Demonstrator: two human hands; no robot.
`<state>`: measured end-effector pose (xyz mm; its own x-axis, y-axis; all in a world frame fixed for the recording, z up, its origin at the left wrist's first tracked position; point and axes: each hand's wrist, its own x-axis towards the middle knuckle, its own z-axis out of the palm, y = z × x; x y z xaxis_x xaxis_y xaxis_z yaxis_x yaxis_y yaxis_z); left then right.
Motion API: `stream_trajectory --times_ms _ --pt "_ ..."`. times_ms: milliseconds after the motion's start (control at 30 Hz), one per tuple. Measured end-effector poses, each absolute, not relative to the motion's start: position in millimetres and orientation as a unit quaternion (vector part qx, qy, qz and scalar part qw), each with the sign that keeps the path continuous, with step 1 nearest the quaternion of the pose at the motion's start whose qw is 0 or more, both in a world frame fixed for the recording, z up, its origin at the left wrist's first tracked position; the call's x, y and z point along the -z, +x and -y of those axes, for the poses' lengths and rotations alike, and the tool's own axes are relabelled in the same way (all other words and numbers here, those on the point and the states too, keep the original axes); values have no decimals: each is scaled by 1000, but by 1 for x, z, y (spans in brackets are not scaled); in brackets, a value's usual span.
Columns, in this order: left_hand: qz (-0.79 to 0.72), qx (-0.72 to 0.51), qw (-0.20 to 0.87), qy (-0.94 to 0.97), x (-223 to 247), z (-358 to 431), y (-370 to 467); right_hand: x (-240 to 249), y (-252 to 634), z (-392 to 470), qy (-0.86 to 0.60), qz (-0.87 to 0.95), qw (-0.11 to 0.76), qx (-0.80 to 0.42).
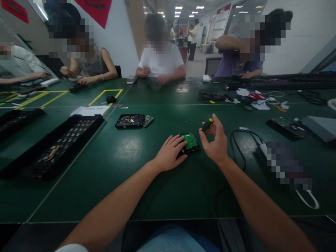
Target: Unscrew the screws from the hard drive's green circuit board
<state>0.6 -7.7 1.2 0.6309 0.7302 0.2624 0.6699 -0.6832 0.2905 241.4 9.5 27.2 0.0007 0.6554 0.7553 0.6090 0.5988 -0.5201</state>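
Note:
A hard drive (pixel 190 140) with a green circuit board facing up lies flat on the green table in front of me. My left hand (pixel 171 154) rests on its left part, fingers stretched out and covering that side. Just right of the drive, my right hand (pixel 216 141) is raised and pinches a screwdriver (pixel 208 125) by its dark handle with yellow marks. I cannot make out the screwdriver's shaft. A few tiny bits, perhaps screws (pixel 188 122), lie beyond the drive. Farther left sits another hard drive (pixel 130 120) with a loose circuit board (pixel 148 121) against it.
Long black tray (pixel 56 147) at left. At right: black cable (pixel 245 157), blurred-out object with a white loop (pixel 309 203), third hard drive (pixel 287 127) and grey box (pixel 319 127). Papers and red-handled scissors (pixel 257 96) lie farther back. Several co-workers sit across the table.

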Motion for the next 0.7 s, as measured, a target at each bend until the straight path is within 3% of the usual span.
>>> stream_trajectory --times_ms 300,700 --pt "-389 -179 75 901 0 7 1 -31 244 -8 -456 713 530 49" --pt "-387 -182 80 900 0 7 0 -25 245 -11 -454 703 548 22"
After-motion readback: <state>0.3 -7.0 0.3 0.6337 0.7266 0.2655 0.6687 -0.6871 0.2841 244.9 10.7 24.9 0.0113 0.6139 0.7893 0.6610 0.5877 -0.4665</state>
